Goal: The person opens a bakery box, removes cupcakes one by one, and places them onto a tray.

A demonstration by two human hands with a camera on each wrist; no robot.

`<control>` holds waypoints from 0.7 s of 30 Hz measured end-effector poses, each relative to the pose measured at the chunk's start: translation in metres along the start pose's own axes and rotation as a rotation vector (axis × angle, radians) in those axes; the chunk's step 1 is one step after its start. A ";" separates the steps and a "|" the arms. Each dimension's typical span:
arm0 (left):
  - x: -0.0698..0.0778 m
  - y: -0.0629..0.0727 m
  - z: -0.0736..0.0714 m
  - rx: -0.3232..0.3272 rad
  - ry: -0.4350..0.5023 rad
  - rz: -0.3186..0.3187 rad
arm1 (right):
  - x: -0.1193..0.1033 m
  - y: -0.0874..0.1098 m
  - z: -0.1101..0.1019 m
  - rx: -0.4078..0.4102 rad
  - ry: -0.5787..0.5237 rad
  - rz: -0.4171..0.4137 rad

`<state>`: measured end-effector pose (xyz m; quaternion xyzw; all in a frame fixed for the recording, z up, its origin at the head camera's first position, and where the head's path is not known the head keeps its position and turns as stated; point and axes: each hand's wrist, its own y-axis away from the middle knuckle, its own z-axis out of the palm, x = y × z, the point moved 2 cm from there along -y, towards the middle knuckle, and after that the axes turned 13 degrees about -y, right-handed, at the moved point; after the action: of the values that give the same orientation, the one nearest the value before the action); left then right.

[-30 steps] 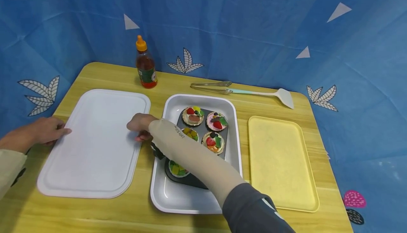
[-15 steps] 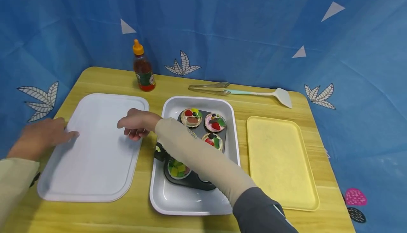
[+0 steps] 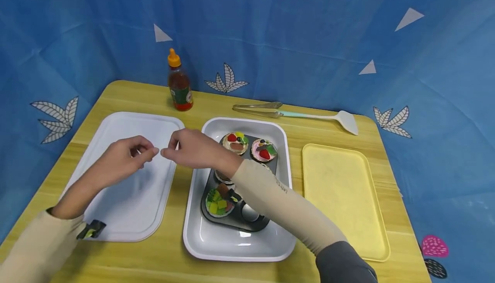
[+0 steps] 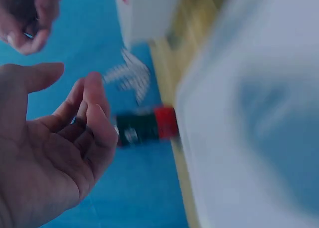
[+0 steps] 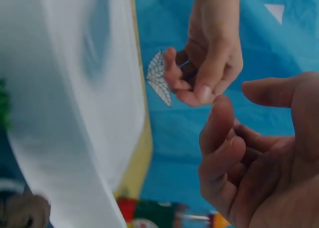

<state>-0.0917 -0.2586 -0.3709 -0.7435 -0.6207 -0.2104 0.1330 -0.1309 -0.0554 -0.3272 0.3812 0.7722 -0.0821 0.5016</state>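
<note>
Over the white tray (image 3: 127,210) my left hand (image 3: 125,160) hovers with loosely bent fingers and nothing in them. Facing it, my right hand (image 3: 195,150) is above the gap between that tray and a deep white pan (image 3: 216,251); its fingers are also loosely bent and hold nothing. The two hands' fingertips come close, and a small gap shows between them. Both wrist views show bare fingers on the left hand (image 4: 55,143) and right hand (image 5: 264,158). Inside the pan lies a dark muffin tin (image 3: 237,227) with fruit-topped tarts (image 3: 264,150), partly hidden by my right arm.
A sauce bottle (image 3: 180,87) with an orange cap stands at the back. Metal tongs (image 3: 257,109) and a white spatula (image 3: 346,122) with a mint handle lie along the rear edge. To the right is a shallow yellow tray (image 3: 344,201). Blue cloth (image 3: 290,38) hangs behind the table.
My left hand has left the white tray's left edge and moved right, over its middle. The right hand has drawn back rightward from above the tray. The trays and pan stay put.
</note>
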 end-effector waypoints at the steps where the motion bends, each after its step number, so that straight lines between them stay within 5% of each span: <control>1: 0.007 0.001 0.003 0.001 0.040 0.008 | 0.001 0.006 -0.001 0.022 0.036 -0.016; 13: 0.049 0.018 0.050 -0.050 0.580 -0.052 | 0.024 0.067 -0.001 0.156 0.305 -0.042; 17: 0.052 0.021 0.067 -0.007 0.520 -0.088 | 0.036 0.083 0.003 0.189 0.363 -0.031; 21: 0.052 0.021 0.085 0.053 0.341 -0.116 | 0.048 0.092 0.010 0.230 0.368 0.010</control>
<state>-0.0512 -0.1782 -0.4195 -0.6560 -0.6365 -0.3244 0.2437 -0.0721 0.0285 -0.3486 0.4484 0.8343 -0.0961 0.3061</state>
